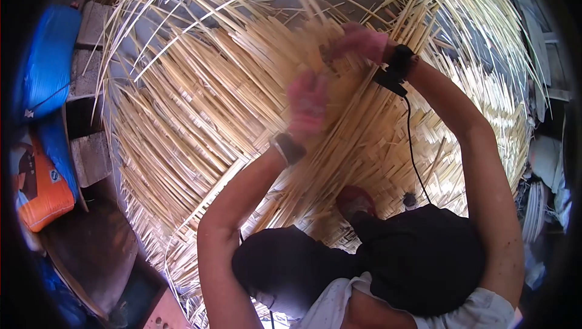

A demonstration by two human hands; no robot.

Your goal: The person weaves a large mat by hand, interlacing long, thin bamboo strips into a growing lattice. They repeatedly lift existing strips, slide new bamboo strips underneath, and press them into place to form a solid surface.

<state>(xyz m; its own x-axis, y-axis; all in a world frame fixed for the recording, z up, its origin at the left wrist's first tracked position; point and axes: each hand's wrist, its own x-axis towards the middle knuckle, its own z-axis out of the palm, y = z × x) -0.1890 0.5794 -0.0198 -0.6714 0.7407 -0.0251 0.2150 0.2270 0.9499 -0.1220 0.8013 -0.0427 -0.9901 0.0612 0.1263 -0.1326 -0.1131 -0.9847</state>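
Observation:
Both hands wear pink gloves and are blurred by motion over a large mat of woven pale strips. My left hand is near the middle of the view, over the weave, with its fingers smeared. Farther up and to the right, my right hand is at a bundle of loose strips, some of which stick up blurred between the hands. What either hand grips is too blurred to tell. A black device is strapped at the right wrist, with a cable running down from it.
Blue sacks and an orange bag lie at the left beside concrete blocks. White items stand at the far right. Loose strip ends spread along the mat's upper edge. A red shoe rests on the weave.

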